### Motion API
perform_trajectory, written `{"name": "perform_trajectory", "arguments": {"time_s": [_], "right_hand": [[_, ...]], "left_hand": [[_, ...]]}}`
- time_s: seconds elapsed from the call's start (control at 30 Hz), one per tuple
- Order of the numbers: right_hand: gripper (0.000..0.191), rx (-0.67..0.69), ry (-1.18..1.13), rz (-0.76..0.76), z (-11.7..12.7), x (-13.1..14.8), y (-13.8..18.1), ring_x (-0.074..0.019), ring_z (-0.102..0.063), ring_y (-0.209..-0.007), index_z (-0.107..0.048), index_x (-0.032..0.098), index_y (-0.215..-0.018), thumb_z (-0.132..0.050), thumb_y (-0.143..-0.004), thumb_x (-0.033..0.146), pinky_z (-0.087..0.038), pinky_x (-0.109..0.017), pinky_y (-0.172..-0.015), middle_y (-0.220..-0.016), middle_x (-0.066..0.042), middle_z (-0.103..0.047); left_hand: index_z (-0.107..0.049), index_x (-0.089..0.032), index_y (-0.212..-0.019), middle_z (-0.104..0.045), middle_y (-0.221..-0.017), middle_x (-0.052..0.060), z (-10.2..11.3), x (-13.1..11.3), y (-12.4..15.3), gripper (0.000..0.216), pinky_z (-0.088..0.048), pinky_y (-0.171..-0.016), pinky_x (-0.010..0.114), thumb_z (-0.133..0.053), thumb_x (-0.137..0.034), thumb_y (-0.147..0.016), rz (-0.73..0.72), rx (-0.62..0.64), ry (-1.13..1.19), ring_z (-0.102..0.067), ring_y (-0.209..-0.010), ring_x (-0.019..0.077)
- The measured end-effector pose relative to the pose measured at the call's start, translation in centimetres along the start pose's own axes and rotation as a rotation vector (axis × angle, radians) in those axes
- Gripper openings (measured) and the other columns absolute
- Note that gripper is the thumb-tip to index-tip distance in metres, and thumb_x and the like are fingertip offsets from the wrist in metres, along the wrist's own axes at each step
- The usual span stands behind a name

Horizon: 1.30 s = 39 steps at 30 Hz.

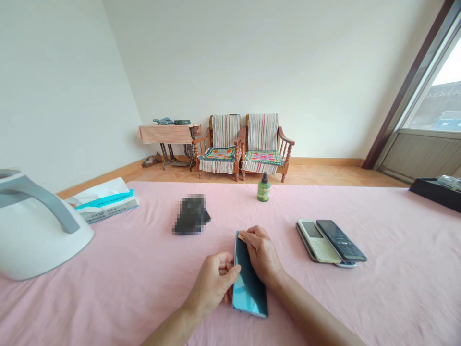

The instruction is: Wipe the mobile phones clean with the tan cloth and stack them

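A smartphone (248,283) with a dark, glossy screen lies face up on the pink cloth in front of me. My left hand (216,278) grips its left edge, the thumb resting on the rim of the screen. At the phone's upper end, my right hand (261,252) is closed on a small flat orange-tan piece (242,236), pressed against the glass. Most of that piece is hidden under the fingers, so its kind cannot be made out. Light from the side reflects off the lower screen.
Several older phones (326,247) lie stacked at the right. A blurred dark flat item (190,215) rests left of centre. Beyond stands a green bottle (264,188). A white kettle (39,230) and a tissue pack (108,199) occupy the left; a black tray (434,194) sits far right.
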State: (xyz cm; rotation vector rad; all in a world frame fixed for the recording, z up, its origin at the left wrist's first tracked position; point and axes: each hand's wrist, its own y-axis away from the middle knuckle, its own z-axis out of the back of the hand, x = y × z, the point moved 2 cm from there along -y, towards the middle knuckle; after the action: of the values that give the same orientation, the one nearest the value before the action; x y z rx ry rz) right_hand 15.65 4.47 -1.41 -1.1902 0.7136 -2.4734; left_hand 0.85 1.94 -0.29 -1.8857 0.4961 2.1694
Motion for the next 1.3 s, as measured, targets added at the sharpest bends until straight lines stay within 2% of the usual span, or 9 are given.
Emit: {"name": "perform_trajectory", "arguments": {"time_s": [0.53,0.77,1.0,1.3], "right_hand": [[0.032,0.009,0.030,-0.004,0.21,0.40,0.30,-0.0180,-0.053,-0.080,-0.069,0.019,-0.095,-0.040,-0.089,0.006,-0.046,-0.028,-0.071,-0.084,-0.006,-0.057],[0.033,-0.002,0.039,-0.001,0.25,0.21,0.05,-0.0190,-0.053,-0.083,-0.069,0.019,-0.095,-0.040,-0.088,0.005,-0.046,-0.030,-0.074,-0.087,-0.007,-0.058],[0.033,-0.001,0.029,0.023,0.33,0.20,0.23,-0.0186,-0.054,-0.082,-0.069,0.020,-0.091,-0.041,-0.086,0.004,-0.047,-0.030,-0.074,-0.087,-0.007,-0.059],[0.034,0.020,0.028,0.041,0.37,0.36,0.23,-0.0185,-0.054,-0.082,-0.070,0.022,-0.088,-0.041,-0.085,0.004,-0.048,-0.030,-0.074,-0.086,-0.006,-0.059]], "left_hand": [[-0.051,-0.018,-0.070,-0.057,-0.054,-0.002,0.11,0.20,-0.02,0.024,-0.045,-0.051,0.024,-0.062,-0.038,-0.075,-0.004,0.009,-0.003,-0.060,-0.055,0.0166],[-0.054,-0.016,-0.074,-0.058,-0.056,-0.001,0.13,0.46,0.03,0.027,-0.035,-0.036,0.020,-0.061,-0.042,-0.075,0.020,0.003,-0.021,-0.051,-0.040,0.0119],[-0.053,-0.017,-0.071,-0.060,-0.060,0.000,0.11,0.17,0.08,0.026,-0.046,-0.053,0.025,-0.062,-0.041,-0.075,-0.006,0.015,-0.002,-0.060,-0.055,0.0157],[-0.051,-0.017,-0.072,-0.057,-0.060,-0.001,0.15,0.30,0.06,0.024,-0.046,-0.056,0.027,-0.060,-0.039,-0.077,-0.017,0.023,-0.010,-0.058,-0.057,0.0161]]}}
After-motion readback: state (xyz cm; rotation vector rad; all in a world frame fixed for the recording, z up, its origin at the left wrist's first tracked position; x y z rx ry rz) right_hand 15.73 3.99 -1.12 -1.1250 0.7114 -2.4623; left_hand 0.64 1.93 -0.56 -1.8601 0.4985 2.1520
